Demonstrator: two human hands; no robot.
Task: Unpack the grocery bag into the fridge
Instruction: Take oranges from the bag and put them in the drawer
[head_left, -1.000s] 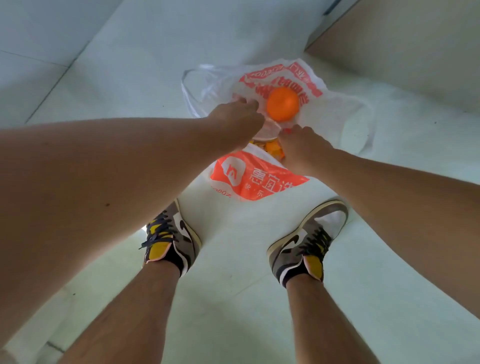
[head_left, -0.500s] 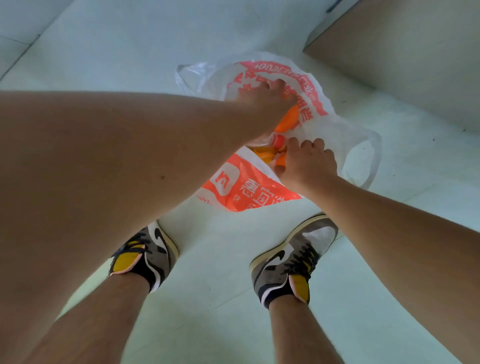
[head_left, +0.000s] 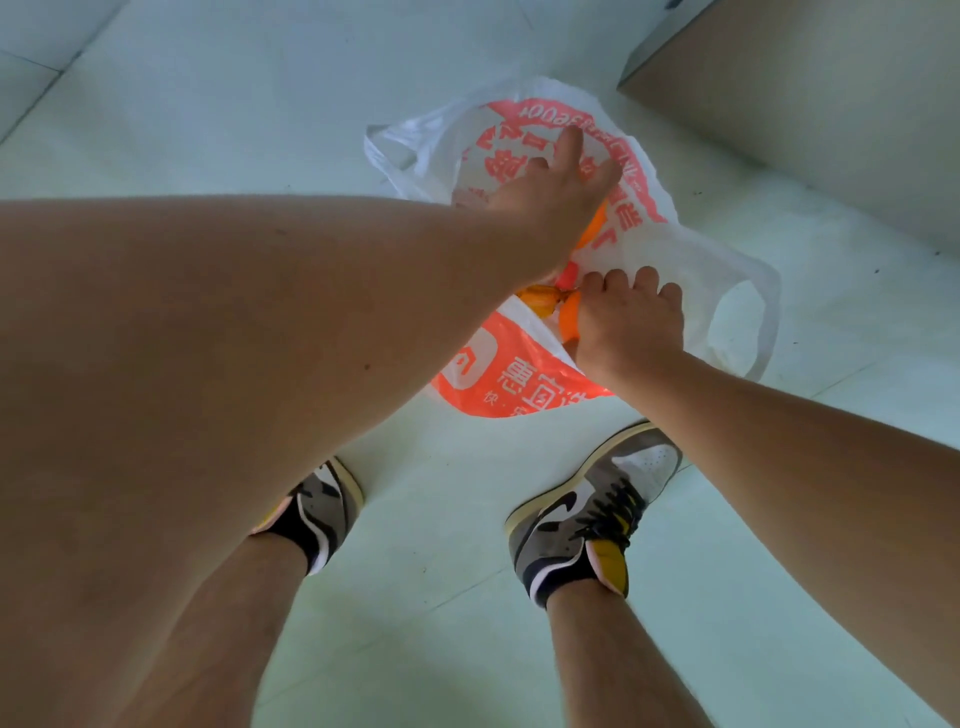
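Just short of the grocery bag (head_left: 498, 374), two sneakers (head_left: 587, 519) stand on pale floor (head_left: 415, 623). Bag lies on floor beyond the toes, mouth open, orange fruit (head_left: 569, 322) at its near rim. Right hand (head_left: 628, 327) at that rim, fingers curled tight on the plastic, same spot as before. Left hand (head_left: 556, 192) over bag's far wall; fingers now spread apart, index straight, were curled earlier. Second orange (head_left: 597, 228) peeks under its palm. Brown panel (head_left: 805, 104) beyond bag.

Grey-white sneakers (head_left: 587, 514), yellow trim; socks (head_left: 540, 584) probably black.
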